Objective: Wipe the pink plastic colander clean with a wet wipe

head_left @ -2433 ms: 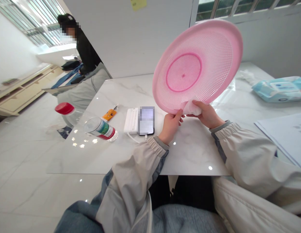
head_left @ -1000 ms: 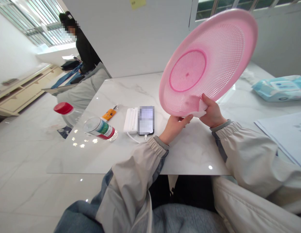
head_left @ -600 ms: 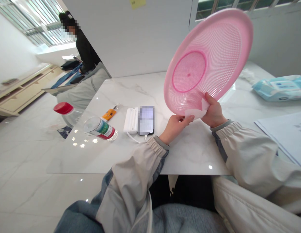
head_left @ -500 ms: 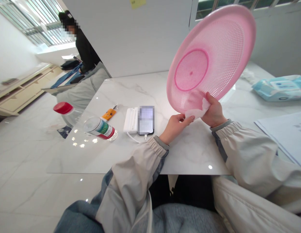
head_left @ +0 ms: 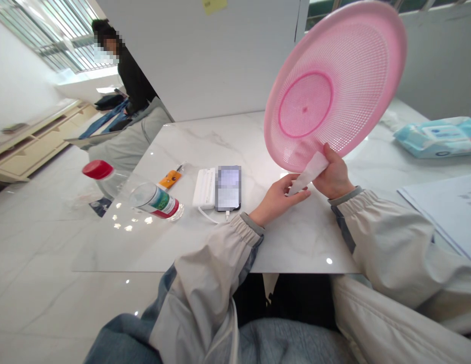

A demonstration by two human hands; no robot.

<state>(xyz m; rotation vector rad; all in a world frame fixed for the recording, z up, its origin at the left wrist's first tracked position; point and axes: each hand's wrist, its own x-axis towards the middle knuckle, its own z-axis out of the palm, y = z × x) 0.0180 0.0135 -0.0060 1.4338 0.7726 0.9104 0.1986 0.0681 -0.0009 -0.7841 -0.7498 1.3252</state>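
A round pink mesh basket is tilted up above the table, its inside facing me. My right hand is closed on its lower rim, thumb on the inner side. A white wipe or tissue hangs from beside the right thumb down to my left hand. The left hand is closed loosely around the wipe's lower end, with its fingers behind and its thumb in front, just below the basket's rim. The right fingers behind the rim are hidden.
On the white marble-patterned table lie a phone, a white power bank with a cable, an orange tag and a red-capped bottle. A blue wipes pack and papers are at right. A person sits far left.
The basket has risen slightly and shifted right. The wipe is now drawn out into a longer, slanting strip, and my left thumb has moved down and away from the rim.
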